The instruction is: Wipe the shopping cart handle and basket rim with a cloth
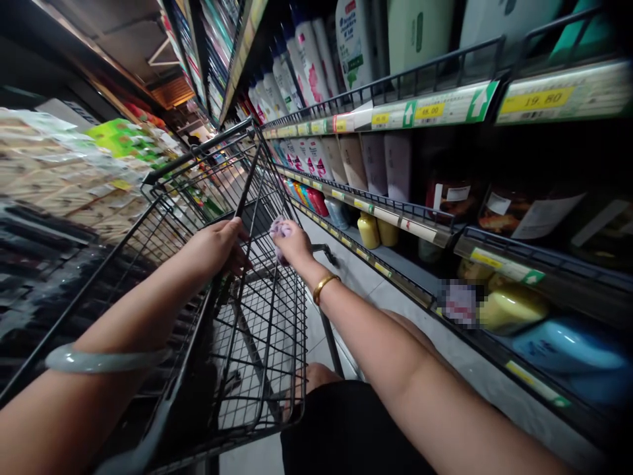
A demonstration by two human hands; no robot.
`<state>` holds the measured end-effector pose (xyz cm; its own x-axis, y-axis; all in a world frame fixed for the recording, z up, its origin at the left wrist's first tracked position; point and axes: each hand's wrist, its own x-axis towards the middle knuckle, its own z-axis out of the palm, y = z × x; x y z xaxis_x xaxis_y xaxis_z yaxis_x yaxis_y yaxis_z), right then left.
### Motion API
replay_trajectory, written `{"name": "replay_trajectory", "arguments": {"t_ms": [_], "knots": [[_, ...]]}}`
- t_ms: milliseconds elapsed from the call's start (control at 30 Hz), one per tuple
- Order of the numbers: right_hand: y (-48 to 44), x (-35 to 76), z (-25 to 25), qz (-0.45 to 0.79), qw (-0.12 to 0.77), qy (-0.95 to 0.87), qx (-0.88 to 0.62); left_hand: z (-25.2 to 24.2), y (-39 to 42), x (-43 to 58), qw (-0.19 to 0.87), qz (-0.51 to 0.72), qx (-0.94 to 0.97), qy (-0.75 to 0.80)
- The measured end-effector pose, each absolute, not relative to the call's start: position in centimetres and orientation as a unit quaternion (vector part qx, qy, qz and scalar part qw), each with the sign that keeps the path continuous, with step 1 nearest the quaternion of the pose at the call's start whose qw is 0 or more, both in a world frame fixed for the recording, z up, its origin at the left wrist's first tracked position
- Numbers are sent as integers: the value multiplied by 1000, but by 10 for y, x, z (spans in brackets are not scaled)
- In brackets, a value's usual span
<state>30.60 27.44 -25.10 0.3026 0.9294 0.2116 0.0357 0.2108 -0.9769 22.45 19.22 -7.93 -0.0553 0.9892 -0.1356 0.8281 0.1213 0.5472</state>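
A black wire shopping cart stands before me, tilted in the view. My left hand, with a pale bangle on the wrist, closes around a dark bar of the cart; some of its fingers are in shadow. In my right hand is a crumpled light purple cloth, pinched between thumb and fingers against the cart's wire side. A gold bracelet circles that wrist. Through the wires, the tiled floor shows below the basket.
Shelves on the right hold shampoo bottles, yellow bottles and a blue bottle, behind wire rails and price tags. Stacked packaged goods line the left. The aisle runs ahead past the cart. My knees are close to it.
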Motion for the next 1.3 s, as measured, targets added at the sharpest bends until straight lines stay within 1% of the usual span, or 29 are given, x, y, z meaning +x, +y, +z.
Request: {"name": "replay_trajectory", "arguments": {"t_ms": [100,167,200,267,333,400,433,500,567,633,667,733,800,867,900,933,1033,1100,1133,1200,1300], "knots": [[260,304,-229,325,686,-470,-450,-80,192,227,242,172,650,699],[257,304,-226,311,730,-467,-391,-81,193,227,239,177,656,694],[257,304,-230,313,738,-462,-378,-82,194,227,239,177,658,692],[262,308,-243,339,719,-452,-404,-83,196,228,242,175,660,689],[266,313,-258,386,671,-423,-471,-84,199,228,247,170,661,688],[267,316,-263,424,632,-391,-518,-85,201,229,249,167,661,688],[266,316,-260,433,628,-383,-521,-86,202,229,249,166,661,688],[260,313,-242,417,662,-405,-473,-87,204,228,243,170,663,687],[252,309,-219,367,718,-450,-383,-87,205,226,230,177,667,686],[246,309,-204,316,739,-493,-331,-87,206,226,218,184,669,686],[245,311,-204,303,730,-507,-343,-88,206,226,217,184,669,686],[246,320,-217,305,673,-520,-428,-87,206,228,224,182,669,685],[249,330,-239,339,586,-515,-527,-87,205,232,234,179,668,683],[252,335,-255,384,530,-494,-572,-87,206,236,241,176,664,685],[254,335,-257,398,525,-485,-575,-87,206,237,243,174,663,687],[254,334,-255,404,539,-478,-564,-87,207,237,244,173,661,688],[252,326,-234,389,627,-487,-467,-87,210,237,238,172,662,689],[249,325,-224,365,650,-510,-429,-86,211,236,234,174,663,689],[247,327,-225,354,637,-523,-442,-86,211,236,235,175,663,689],[245,334,-237,358,577,-524,-515,-85,211,238,240,172,662,689],[244,344,-263,408,491,-488,-595,-85,212,242,247,170,660,689]]}}
